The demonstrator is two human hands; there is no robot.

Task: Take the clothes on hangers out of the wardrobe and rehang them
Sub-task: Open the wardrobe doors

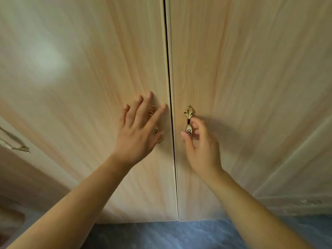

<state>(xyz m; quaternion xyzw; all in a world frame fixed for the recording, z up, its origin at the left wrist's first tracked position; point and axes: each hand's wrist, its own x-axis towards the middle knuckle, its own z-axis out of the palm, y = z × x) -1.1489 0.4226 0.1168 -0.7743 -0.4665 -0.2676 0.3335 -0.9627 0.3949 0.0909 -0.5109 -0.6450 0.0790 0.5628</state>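
The wardrobe's two pale wood-grain doors, left door [86, 97] and right door [251, 87], stand closed with a thin dark gap between them. No clothes or hangers can be seen. My left hand [138, 133] lies with straight, spread fingers over the gold left handle [156, 131], covering most of it. My right hand [201, 146] curls its fingers and thumb round the gold-and-white right handle [188, 121], whose leaf-shaped top shows above the fingers.
Another wardrobe door with its own gold handle [19, 147] stands at the far left. A further pale panel [296, 168] runs down the right side. Blue marbled floor [170, 234] shows below the doors.
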